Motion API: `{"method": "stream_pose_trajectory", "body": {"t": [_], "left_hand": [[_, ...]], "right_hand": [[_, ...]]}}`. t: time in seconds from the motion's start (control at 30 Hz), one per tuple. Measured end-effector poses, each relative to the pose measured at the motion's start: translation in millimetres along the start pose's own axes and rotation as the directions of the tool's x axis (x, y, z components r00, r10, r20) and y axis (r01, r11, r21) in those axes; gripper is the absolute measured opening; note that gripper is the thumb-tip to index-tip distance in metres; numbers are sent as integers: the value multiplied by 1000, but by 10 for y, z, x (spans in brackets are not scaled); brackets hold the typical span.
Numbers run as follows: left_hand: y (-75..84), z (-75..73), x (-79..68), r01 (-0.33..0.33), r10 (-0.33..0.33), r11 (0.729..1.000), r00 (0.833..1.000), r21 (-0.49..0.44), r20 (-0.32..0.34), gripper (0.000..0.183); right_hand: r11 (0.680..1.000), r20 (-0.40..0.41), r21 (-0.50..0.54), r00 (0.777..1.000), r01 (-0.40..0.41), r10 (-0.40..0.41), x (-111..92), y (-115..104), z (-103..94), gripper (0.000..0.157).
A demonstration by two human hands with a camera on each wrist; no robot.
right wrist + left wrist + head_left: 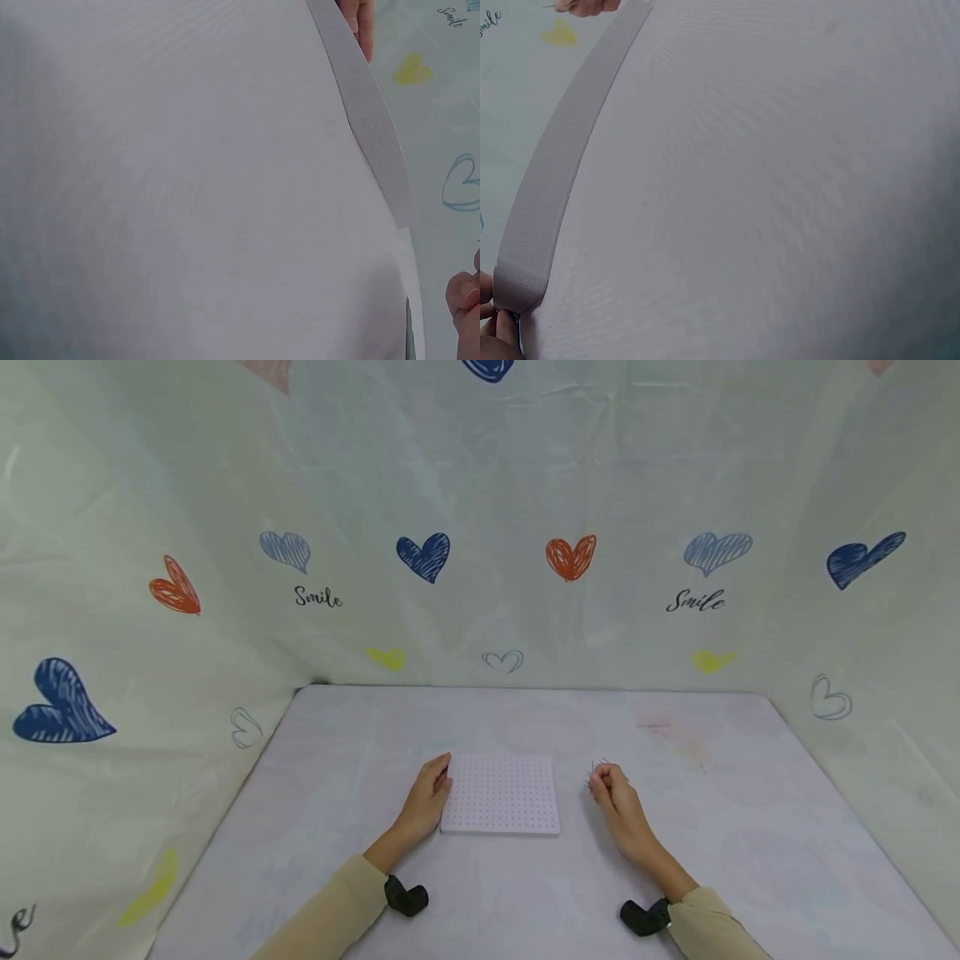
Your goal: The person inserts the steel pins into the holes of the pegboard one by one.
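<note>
With the left hand (424, 795), grips the perforated board (501, 797), set between both hands, by its nearest edge; with the right hand (622, 806), pinches thin wiry pieces (591, 774). Probably light and stiff (perhaps slick too), the board: best taken by opposite sides.

The person's left hand (504, 330) shows only as fingertips in the lower left corner, their grip at the near end of a flat, pale lilac-grey board (547, 172). The board's plain side runs as a curved band up to the top edge, lying on a broad, whitish-lilac table (742, 180) that darkens toward the right. At the top, the right hand (592, 6) appears partly, with a thin strand (550, 7) jutting out. Behind, a pale greenish-white sheet (510, 135) bears a yellow heart (559, 34) and cropped black lettering (490, 21).
</note>
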State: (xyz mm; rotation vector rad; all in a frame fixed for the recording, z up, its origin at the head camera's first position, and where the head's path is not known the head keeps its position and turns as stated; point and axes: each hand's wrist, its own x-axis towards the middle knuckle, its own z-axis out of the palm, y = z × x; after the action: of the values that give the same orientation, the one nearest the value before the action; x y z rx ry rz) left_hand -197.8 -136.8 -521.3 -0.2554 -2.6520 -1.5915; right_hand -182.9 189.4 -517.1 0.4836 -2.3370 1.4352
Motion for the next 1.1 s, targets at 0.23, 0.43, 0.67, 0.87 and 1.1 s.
{"method": "stream_pose_trajectory", "body": {"t": [0.23,0.43,0.67,0.87,1.1], "left_hand": [[-20,38,-33,9,-9,1000,1000,-9,-4,47],[-16,37,-30,9,-8,1000,1000,-16,5,47],[-40,-14,2,-16,16,999,1000,-36,7,46],[-23,-21,7,-23,23,999,1000,-39,5,46],[7,-26,15,-19,20,999,1000,-49,15,47]], "right_hand": [[998,72,44,997,-45,42,44,-72,49,6],[996,108,76,993,-45,37,159,-243,158,4],[995,178,99,983,18,-35,330,-694,252,6],[993,242,109,968,38,-64,454,-847,404,2],[990,293,132,953,46,-84,538,-915,597,5]]}}
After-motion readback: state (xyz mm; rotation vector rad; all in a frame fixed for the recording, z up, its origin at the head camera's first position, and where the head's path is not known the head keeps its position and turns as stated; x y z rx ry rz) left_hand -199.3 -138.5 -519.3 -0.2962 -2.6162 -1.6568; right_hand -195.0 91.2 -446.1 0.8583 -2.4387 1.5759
